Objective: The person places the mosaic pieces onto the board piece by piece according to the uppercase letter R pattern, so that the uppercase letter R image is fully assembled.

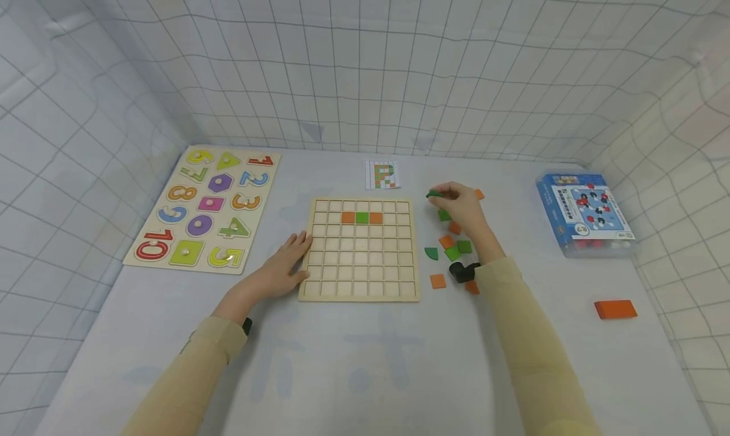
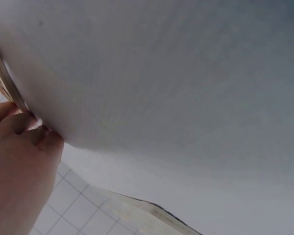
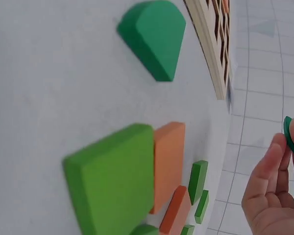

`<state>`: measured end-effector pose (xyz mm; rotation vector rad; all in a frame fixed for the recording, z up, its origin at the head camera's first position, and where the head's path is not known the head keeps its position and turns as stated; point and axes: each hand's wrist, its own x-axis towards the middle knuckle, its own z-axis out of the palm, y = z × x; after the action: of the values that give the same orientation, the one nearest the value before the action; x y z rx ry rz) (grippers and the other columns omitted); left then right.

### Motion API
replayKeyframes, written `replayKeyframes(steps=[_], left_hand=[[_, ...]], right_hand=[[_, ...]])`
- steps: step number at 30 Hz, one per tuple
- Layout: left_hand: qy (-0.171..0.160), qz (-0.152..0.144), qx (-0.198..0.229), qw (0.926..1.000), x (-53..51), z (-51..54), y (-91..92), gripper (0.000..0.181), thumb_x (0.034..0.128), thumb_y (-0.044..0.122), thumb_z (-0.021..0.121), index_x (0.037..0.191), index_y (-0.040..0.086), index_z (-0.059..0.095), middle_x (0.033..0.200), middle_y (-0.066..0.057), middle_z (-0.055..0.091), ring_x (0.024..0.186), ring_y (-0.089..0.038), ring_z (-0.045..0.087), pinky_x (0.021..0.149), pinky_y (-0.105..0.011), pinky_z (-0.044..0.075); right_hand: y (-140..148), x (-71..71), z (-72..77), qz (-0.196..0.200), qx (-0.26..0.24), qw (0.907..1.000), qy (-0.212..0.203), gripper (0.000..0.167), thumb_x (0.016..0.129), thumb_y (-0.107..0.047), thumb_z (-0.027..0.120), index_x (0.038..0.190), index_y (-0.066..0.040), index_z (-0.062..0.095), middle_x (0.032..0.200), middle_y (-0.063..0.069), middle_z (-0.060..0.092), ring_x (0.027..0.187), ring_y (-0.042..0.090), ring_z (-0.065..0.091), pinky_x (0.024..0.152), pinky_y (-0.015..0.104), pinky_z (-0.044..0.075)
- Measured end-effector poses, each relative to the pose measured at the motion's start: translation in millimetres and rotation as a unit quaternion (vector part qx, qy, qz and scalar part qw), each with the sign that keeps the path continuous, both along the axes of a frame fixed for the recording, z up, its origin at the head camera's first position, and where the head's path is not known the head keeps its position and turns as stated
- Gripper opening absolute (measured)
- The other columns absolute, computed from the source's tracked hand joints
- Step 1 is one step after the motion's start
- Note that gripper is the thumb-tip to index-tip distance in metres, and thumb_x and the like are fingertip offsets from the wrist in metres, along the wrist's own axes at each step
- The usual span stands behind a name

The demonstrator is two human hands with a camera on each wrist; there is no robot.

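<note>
My left hand (image 1: 281, 269) rests at the left edge of a wooden grid board (image 1: 416, 258), its fingers touching the frame. In the board's second row from the top lie an orange tile (image 1: 348, 218), a green tile (image 1: 362, 218) and another orange tile (image 1: 376, 218). To the right of the board, my right hand (image 1: 464, 211) pinches a dark green tile (image 1: 433, 194) between thumb and fingers above the table. The right wrist view shows a curved edge on this held tile (image 3: 290, 137); its full outline is partly hidden by the fingers.
Loose orange and green tiles lie below the right hand, among them a dark green quarter-round tile (image 1: 431, 253). A pattern card (image 1: 382, 175) lies behind the board. At left is a number puzzle (image 1: 262, 217); at right stand a blue box (image 1: 584, 214) and an orange block (image 1: 616, 309).
</note>
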<state>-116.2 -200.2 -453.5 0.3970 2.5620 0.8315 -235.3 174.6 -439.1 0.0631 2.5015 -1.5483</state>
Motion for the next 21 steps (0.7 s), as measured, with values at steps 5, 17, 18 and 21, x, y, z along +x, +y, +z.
replayKeyframes(steps=[5, 17, 18, 21], left_hand=[[0.0, 0.001, 0.003, 1.0, -0.9, -1.1, -0.1, 0.07, 0.0987, 0.01, 0.054, 0.155, -0.006, 0.014, 0.162, -0.028, 0.004, 0.15, -0.047, -0.001, 0.121, -0.062, 0.006], [-0.001, 0.001, 0.001, 1.0, -1.3, -3.1, -1.7, 0.07, 0.0993, 0.012, 0.054, 0.155, -0.004, 0.015, 0.163, -0.027, 0.004, 0.15, -0.046, -0.002, 0.121, -0.062, 0.007], [0.0, 0.0, 0.001, 1.0, -1.5, -3.6, -1.9, 0.07, 0.0994, 0.012, 0.054, 0.155, -0.004, 0.015, 0.163, -0.027, 0.004, 0.15, -0.046, -0.002, 0.121, -0.062, 0.007], [0.002, -0.002, 0.001, 1.0, -1.8, -5.1, -2.3, 0.07, 0.0994, 0.012, 0.054, 0.155, -0.005, 0.015, 0.163, -0.028, 0.004, 0.15, -0.047, -0.001, 0.121, -0.062, 0.006]], right_hand=[[-1, 2.3, 1.3, -0.006, -0.041, 0.9989, -0.022, 0.038, 0.094, -0.024, 0.067, 0.127, -0.006, 0.063, 0.119, 0.008, 0.065, 0.106, 0.021, 0.068, 0.103, 0.038, 0.049], [-16, 6.8, -1.7, 0.002, -0.07, 0.9975, -0.007, 0.035, 0.093, -0.018, 0.069, 0.124, -0.005, 0.059, 0.102, 0.0, 0.061, 0.088, 0.009, 0.067, 0.091, 0.034, 0.055], [-20, 6.9, -1.8, 0.011, -0.064, 0.9978, -0.009, 0.035, 0.093, -0.017, 0.068, 0.124, -0.004, 0.058, 0.103, 0.001, 0.06, 0.087, 0.01, 0.067, 0.091, 0.034, 0.056], [-31, 6.2, -3.6, 0.045, -0.033, 0.9983, -0.017, 0.033, 0.094, -0.015, 0.066, 0.122, -0.001, 0.058, 0.107, 0.008, 0.062, 0.086, 0.014, 0.067, 0.088, 0.033, 0.058]])
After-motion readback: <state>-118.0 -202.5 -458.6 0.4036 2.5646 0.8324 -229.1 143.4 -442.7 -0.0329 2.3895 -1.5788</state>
